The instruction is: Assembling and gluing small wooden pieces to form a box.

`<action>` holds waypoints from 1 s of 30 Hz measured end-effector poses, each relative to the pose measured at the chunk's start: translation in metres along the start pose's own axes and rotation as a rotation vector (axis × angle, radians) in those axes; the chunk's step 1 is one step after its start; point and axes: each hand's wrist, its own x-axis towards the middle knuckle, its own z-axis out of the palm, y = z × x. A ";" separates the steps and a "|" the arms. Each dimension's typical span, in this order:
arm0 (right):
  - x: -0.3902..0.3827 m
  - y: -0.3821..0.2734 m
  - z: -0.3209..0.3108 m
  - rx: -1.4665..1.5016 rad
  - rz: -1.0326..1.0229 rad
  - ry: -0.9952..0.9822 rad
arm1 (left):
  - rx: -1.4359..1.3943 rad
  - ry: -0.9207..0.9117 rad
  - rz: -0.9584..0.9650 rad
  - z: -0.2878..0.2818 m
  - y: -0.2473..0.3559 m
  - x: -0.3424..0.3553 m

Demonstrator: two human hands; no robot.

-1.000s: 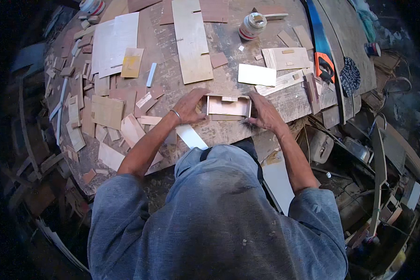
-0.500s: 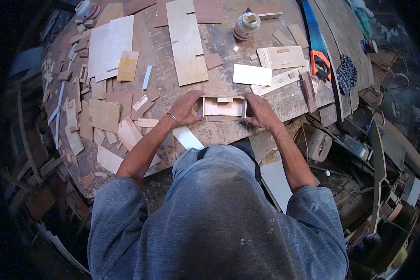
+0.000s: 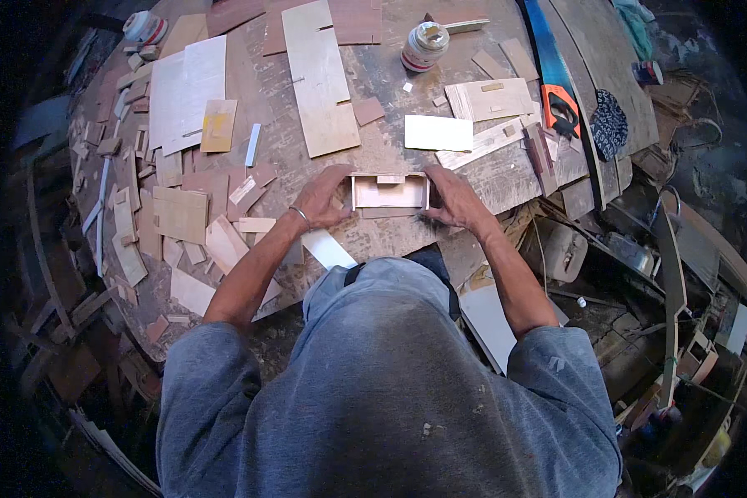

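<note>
Between my hands, near the front of the workbench, is a small open wooden box (image 3: 390, 196) with thin pale side walls. A little wood block (image 3: 390, 179) sits at the middle of its far wall. My left hand (image 3: 327, 197), with a bracelet at the wrist, closes on the box's left end. At the right end my right hand (image 3: 455, 199) grips the other side, thumb at the near corner. A strip of thin wood (image 3: 390, 212) shows along the box's near edge. A white strip (image 3: 329, 248) lies by my left forearm.
On the workbench (image 3: 257, 76), offcuts crowd the left side. A long notched board (image 3: 319, 83), a glue jar (image 3: 424, 47) and a white rectangular piece (image 3: 438, 133) lie beyond the box. A handsaw (image 3: 559, 100) rests at the right, beside a patterned dark cloth (image 3: 610, 124).
Both hands keep their hold on the box, with hardly any movement. The whole view has shifted slightly, so the bench things appear a little farther left.
</note>
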 end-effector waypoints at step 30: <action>-0.022 -0.048 0.096 0.734 0.614 0.473 | -0.650 0.451 -0.675 0.106 -0.017 -0.046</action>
